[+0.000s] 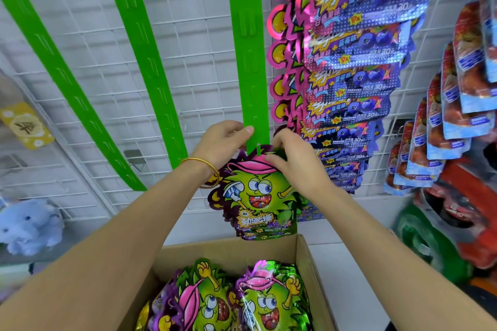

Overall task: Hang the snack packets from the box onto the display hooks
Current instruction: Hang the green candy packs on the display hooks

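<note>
L hand pinches the lower end of a long green plastic hanging strip, thumb on its front. R hand grips the top edge of a green cartoon-face foil snack packet, which hangs just below both hands. Behind hands: white wire grid wall. Right of R hand: column of purple foil packets. Below forearms: brown cardboard box w/ more green packets inside. Btwn hands, a small green hook pokes thru packet top. On L wrist: gold bangle.
</note>
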Demonstrator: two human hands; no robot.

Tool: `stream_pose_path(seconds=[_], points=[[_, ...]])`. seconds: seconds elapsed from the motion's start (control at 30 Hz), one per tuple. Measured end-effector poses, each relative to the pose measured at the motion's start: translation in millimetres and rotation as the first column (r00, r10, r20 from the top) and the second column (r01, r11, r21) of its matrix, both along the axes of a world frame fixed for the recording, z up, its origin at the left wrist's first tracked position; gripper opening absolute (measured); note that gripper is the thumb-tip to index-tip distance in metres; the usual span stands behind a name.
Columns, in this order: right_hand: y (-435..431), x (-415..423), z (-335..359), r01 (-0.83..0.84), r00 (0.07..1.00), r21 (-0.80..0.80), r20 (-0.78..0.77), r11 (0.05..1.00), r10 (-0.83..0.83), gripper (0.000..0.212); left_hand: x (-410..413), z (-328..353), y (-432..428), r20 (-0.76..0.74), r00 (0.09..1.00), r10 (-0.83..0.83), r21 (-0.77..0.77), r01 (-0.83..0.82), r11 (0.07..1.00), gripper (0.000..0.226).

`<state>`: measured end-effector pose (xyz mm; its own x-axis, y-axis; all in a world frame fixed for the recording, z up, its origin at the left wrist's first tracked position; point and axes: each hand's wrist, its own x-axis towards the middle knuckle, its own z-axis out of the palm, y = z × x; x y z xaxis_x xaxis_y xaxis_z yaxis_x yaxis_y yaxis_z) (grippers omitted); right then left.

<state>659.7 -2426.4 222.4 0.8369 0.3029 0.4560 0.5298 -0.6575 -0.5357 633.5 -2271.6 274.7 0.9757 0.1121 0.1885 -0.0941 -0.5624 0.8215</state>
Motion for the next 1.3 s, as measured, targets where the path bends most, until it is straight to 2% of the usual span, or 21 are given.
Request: stream_pose_path(seconds=[0.07, 0.13, 0.17, 0.23, 0.3, 0.37, 0.43, 0.5, 0.63, 0.7, 0.8, 0.9, 1.0, 1.07, 1.13, 1.2, 1.3], points=[[-1, -8, -3, 0.107, 0.981, 0.096, 0.149, 0.99, -0.121, 0.025, -2, -5, 2, 0.015, 1.0, -0.008, -0.021, 0.008, 1.0, 0.039], [1, -22, -9, 0.184, 0.906, 0.232, 0.337, 0.955, -0.256, 0.02, -1, -6, 2, 0.043, 0.999, -0.017, -0.057, 0.019, 0.998, 0.039], [4, -31, -17, 0.177, 0.896, 0.27, 0.354, 0.947, -0.268, 0.017, 0, -7, 1, 0.055, 0.998, -0.023, -0.075, 0.027, 0.997, 0.037], [14, -45, -45, 0.095, 0.968, 0.185, 0.211, 0.978, -0.134, 0.012, 1, -8, 2, 0.077, 0.997, -0.033, -0.097, 0.04, 0.994, 0.034], [23, -50, -89, -0.045, 0.994, -0.071, -0.105, 0.996, 0.038, 0.013, 3, -12, 5, 0.089, 0.996, -0.03, -0.091, 0.038, 0.995, 0.031], [26, -48, -142, -0.202, 0.895, -0.287, -0.442, 0.936, 0.058, 0.022, 5, -16, 7, 0.1, 0.994, -0.032, -0.075, 0.04, 0.996, 0.031], [23, -45, -191, -0.295, 0.77, -0.395, -0.638, 0.87, -0.028, 0.037, 6, -18, 8, 0.113, 0.993, -0.038, -0.068, 0.046, 0.997, 0.03], [17, -42, -228, -0.321, 0.709, -0.449, -0.698, 0.834, -0.103, 0.048, 7, -19, 9, 0.127, 0.99, -0.056, -0.066, 0.065, 0.996, 0.022], [16, -41, -270, -0.342, 0.699, -0.426, -0.711, 0.838, -0.077, 0.068, 6, -19, 13, 0.151, 0.984, -0.091, -0.079, 0.104, 0.991, 0.011], [19, -42, -281, -0.293, 0.734, -0.438, -0.673, 0.85, -0.094, 0.067, 7, -20, 15, 0.161, 0.983, -0.092, -0.081, 0.106, 0.991, 0.015], [20, -41, -286, -0.192, 0.785, -0.462, -0.602, 0.866, -0.147, 0.055, 9, -22, 16, 0.155, 0.984, -0.09, -0.082, 0.104, 0.991, 0.009], [17, -42, -285, -0.225, 0.751, -0.417, -0.65, 0.881, -0.116, 0.045, 7, -21, 14, 0.158, 0.983, -0.092, -0.076, 0.105, 0.992, 0.008], [14, -49, -284, -0.261, 0.729, -0.344, -0.683, 0.902, -0.049, 0.022, 6, -21, 12, 0.156, 0.983, -0.094, -0.086, 0.108, 0.99, 0.009], [12, -49, -274, -0.311, 0.702, -0.259, -0.711, 0.914, 0.038, 0.021, 6, -21, 11, 0.147, 0.986, -0.084, -0.083, 0.097, 0.992, 0.007], [11, -47, -249, -0.37, 0.653, -0.136, -0.742, 0.919, 0.153, 0.025, 6, -19, 10, 0.134, 0.987, -0.084, -0.09, 0.097, 0.991, 0.007], [8, -45, -209, -0.386, 0.624, -0.009, -0.739, 0.922, 0.254, 0.01, 6, -12, 6, 0.116, 0.989, -0.09, -0.079, 0.099, 0.992, 0.018], [-1, -45, -136, -0.428, 0.619, 0.083, -0.698, 0.9, 0.359, 0.017, 8, -2, 1, 0.104, 0.993, -0.048, -0.094, 0.058, 0.994, 0.025]])
